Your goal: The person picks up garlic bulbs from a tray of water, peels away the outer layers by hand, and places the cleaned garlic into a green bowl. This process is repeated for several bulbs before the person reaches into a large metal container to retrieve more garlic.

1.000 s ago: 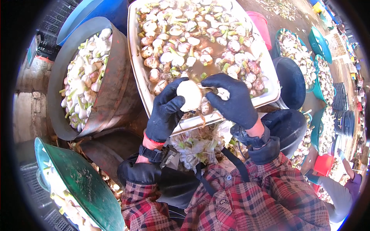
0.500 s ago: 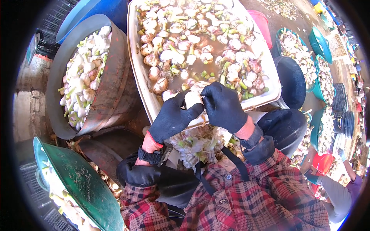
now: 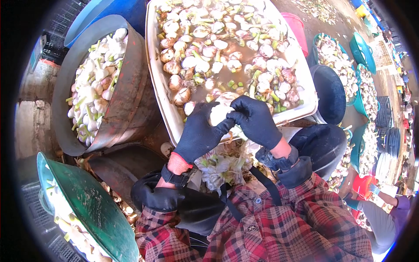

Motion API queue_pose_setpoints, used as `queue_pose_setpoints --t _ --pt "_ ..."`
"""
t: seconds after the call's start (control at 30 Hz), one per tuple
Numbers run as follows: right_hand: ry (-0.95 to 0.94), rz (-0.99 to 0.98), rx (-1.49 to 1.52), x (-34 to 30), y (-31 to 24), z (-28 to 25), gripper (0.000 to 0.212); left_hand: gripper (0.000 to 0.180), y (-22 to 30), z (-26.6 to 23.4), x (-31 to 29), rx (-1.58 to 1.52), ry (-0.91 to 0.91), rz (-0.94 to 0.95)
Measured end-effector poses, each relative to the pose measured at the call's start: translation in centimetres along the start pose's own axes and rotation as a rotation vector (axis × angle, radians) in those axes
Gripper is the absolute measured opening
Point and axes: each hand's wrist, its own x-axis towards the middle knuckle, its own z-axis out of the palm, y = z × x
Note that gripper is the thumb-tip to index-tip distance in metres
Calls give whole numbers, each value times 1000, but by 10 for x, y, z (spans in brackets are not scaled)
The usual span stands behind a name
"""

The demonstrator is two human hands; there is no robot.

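Both my hands wear black gloves and meet at the near edge of a white tub (image 3: 310, 102) full of garlic bulbs in murky water. A pale garlic bulb (image 3: 219, 114) is held between them. My left hand (image 3: 200, 131) wraps it from the left, thumb pointing right. Against its right side my right hand (image 3: 255, 120) is closed, fingertips pinched near the left thumb; what that pinch holds is hidden. Papery garlic skins (image 3: 224, 170) are heaped in my lap below the hands.
At left, a large rusty metal tub (image 3: 126, 105) holds white garlic bulbs. A green basket (image 3: 89, 205) of garlic leans at lower left. To the right stand a dark bucket (image 3: 327, 94), a pink bucket (image 3: 296, 30) and teal baskets (image 3: 363, 52). Another person (image 3: 386, 218) works at lower right.
My left hand has shifted slightly right, and its fingers now sit closer to the right hand's fingertips. The bulb stays between both hands, turned a little.
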Motion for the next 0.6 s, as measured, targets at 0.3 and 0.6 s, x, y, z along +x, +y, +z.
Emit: queue_pose_setpoints --t 0.3,0.6 --pt "93 81 -58 10 21 3 17 40 17 3 -3 2 104 148" --pt "323 -137 -398 14 42 4 12 41 10 1 -12 -683 -102 -122"
